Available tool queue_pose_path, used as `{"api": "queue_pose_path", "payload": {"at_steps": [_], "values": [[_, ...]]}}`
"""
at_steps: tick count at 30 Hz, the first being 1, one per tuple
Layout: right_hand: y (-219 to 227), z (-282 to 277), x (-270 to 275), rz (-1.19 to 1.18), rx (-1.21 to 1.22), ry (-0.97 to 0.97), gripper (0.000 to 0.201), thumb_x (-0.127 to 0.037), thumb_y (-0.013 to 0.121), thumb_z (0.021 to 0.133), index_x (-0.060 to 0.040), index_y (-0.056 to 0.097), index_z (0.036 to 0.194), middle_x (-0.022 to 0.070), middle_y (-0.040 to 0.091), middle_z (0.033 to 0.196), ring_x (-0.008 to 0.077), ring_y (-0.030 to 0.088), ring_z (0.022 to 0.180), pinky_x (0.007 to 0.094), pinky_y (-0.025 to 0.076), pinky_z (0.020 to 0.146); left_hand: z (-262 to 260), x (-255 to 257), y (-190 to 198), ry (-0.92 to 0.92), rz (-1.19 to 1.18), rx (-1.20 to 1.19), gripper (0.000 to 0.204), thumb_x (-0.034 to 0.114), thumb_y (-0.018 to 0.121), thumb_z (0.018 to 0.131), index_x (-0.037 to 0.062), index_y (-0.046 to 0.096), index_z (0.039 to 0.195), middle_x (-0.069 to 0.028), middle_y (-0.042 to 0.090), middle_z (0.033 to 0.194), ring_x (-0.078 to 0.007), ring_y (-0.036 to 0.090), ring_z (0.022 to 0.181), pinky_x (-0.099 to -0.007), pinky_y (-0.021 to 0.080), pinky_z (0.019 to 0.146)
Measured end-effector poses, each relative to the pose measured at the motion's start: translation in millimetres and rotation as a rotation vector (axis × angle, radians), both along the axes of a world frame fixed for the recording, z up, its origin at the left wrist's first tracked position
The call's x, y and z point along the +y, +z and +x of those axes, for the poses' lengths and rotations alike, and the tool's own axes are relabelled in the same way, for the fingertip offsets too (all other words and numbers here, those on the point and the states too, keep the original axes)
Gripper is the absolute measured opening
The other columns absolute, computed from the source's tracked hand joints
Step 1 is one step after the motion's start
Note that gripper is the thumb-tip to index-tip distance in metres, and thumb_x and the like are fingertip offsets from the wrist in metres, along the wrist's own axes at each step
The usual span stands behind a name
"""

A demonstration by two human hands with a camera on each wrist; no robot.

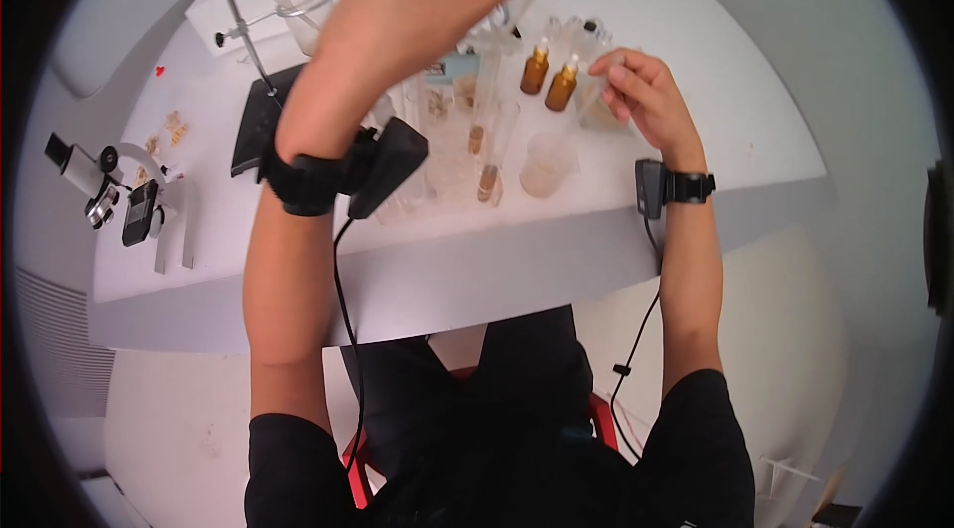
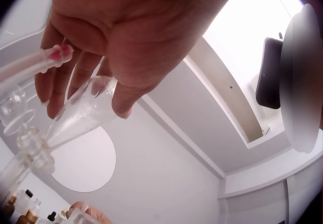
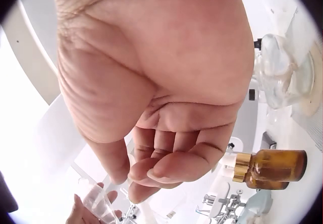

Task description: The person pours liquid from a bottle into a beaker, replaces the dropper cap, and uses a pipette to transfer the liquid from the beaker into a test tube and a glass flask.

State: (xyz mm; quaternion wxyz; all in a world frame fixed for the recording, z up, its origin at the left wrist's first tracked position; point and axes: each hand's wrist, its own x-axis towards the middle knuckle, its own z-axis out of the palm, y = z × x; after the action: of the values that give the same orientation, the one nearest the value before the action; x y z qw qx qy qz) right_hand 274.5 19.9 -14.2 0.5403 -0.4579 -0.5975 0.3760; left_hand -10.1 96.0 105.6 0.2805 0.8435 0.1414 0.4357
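Observation:
High over the table, my left hand (image 1: 417,16) holds a clear pear-shaped separatory funnel (image 2: 83,108). Its thumb and fingers lie around the wide glass body in the left wrist view. The narrow end slopes down to a clear stopcock (image 2: 36,148). A pale tube with a red end (image 2: 60,54) overlaps the fingers there. My right hand (image 1: 651,101) is raised over the right side of the table, fingers curled, thumb near the fingertips. I cannot tell whether it pinches something thin. Two brown dropper bottles (image 1: 548,81) stand just left of it.
A ring stand with a black base (image 1: 260,121) and metal ring (image 1: 306,0) stands behind my left forearm. The microscope (image 1: 149,205) is at far left. A clear plastic beaker (image 1: 545,168) and glass tubes with brown contents (image 1: 487,182) are near the front edge.

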Motion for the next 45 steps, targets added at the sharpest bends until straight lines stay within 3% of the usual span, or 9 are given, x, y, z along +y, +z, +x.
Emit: {"api": "queue_pose_path", "payload": {"at_steps": [2,4,6,13,16,30,39,43,45], "values": [[-3,-4,0,-0.017,-0.027,0.002,0.023,-0.023,0.063,0.097,-0.0017,0.071,0.103,-0.0005,0.062,0.074,0.0042,0.046,0.055,0.0196,0.037,0.053,-1,-20,12,0.054,-0.156,0.071,0.064,0.037,0.071,0.094,-0.0086,0.053,0.135,-0.0274,0.067,0.117,-0.0268,0.071,0.094,-0.0343,0.056,0.076],[-6,-7,1,-0.022,-0.068,0.012,0.023,-0.023,0.064,0.096,-0.0020,0.071,0.103,-0.0001,0.063,0.074,0.0041,0.046,0.055,0.0199,0.037,0.053,7,7,-6,0.051,-0.069,0.079,0.064,0.037,0.071,0.094,-0.0081,0.053,0.136,-0.0255,0.067,0.119,-0.0248,0.070,0.096,-0.0343,0.056,0.076],[-7,-8,1,-0.035,-0.097,0.056,0.024,-0.023,0.066,0.095,-0.0022,0.073,0.103,0.0008,0.064,0.075,0.0035,0.048,0.055,0.0193,0.037,0.052,9,-3,-2,0.072,0.012,0.053,0.065,0.037,0.071,0.094,-0.0081,0.052,0.137,-0.0248,0.067,0.119,-0.0248,0.070,0.096,-0.0333,0.056,0.077],[-13,-10,6,-0.059,-0.091,0.104,0.025,-0.021,0.069,0.093,-0.0006,0.076,0.105,0.0014,0.065,0.074,0.0033,0.049,0.055,0.0188,0.038,0.051,0,-23,4,0.079,-0.037,0.064,0.065,0.039,0.071,0.093,-0.0066,0.053,0.136,-0.0236,0.067,0.120,-0.0252,0.070,0.098,-0.0342,0.057,0.078],[-14,-12,7,-0.052,-0.074,0.124,0.024,-0.019,0.071,0.092,-0.0001,0.076,0.106,0.0017,0.065,0.074,0.0039,0.049,0.055,0.0195,0.039,0.051,6,4,-5,0.152,-0.021,0.092,0.065,0.039,0.071,0.093,-0.0065,0.054,0.136,-0.0241,0.067,0.120,-0.0261,0.070,0.098,-0.0343,0.057,0.078],[-19,-13,9,-0.058,-0.059,0.075,0.024,-0.019,0.074,0.091,0.0003,0.077,0.105,0.0031,0.067,0.073,0.0058,0.051,0.056,0.0205,0.040,0.051,-4,-15,3,0.097,0.008,0.082,0.067,0.041,0.070,0.093,-0.0068,0.054,0.137,-0.0271,0.065,0.123,-0.0287,0.071,0.097,-0.0364,0.058,0.077],[-17,-14,8,-0.049,-0.078,0.093,0.024,-0.020,0.071,0.093,-0.0002,0.076,0.105,0.0019,0.066,0.073,0.0044,0.051,0.056,0.0196,0.040,0.051,-2,-21,6,0.125,-0.025,0.096,0.066,0.041,0.070,0.093,-0.0077,0.054,0.136,-0.0287,0.065,0.121,-0.0310,0.071,0.099,-0.0375,0.059,0.076],[-17,-15,8,-0.048,-0.076,0.109,0.024,-0.020,0.070,0.093,-0.0005,0.075,0.107,0.0011,0.065,0.074,0.0036,0.050,0.056,0.0189,0.040,0.051,5,6,-5,0.148,-0.038,0.114,0.066,0.040,0.070,0.094,-0.0079,0.054,0.135,-0.0280,0.066,0.119,-0.0303,0.071,0.099,-0.0362,0.059,0.075],[-18,-15,9,-0.044,-0.073,0.097,0.025,-0.020,0.069,0.093,-0.0009,0.074,0.107,0.0010,0.064,0.074,0.0032,0.050,0.056,0.0185,0.039,0.051,-2,-15,4,0.094,-0.046,0.096,0.065,0.039,0.070,0.094,-0.0079,0.053,0.135,-0.0274,0.066,0.119,-0.0296,0.071,0.098,-0.0353,0.059,0.075]]}}
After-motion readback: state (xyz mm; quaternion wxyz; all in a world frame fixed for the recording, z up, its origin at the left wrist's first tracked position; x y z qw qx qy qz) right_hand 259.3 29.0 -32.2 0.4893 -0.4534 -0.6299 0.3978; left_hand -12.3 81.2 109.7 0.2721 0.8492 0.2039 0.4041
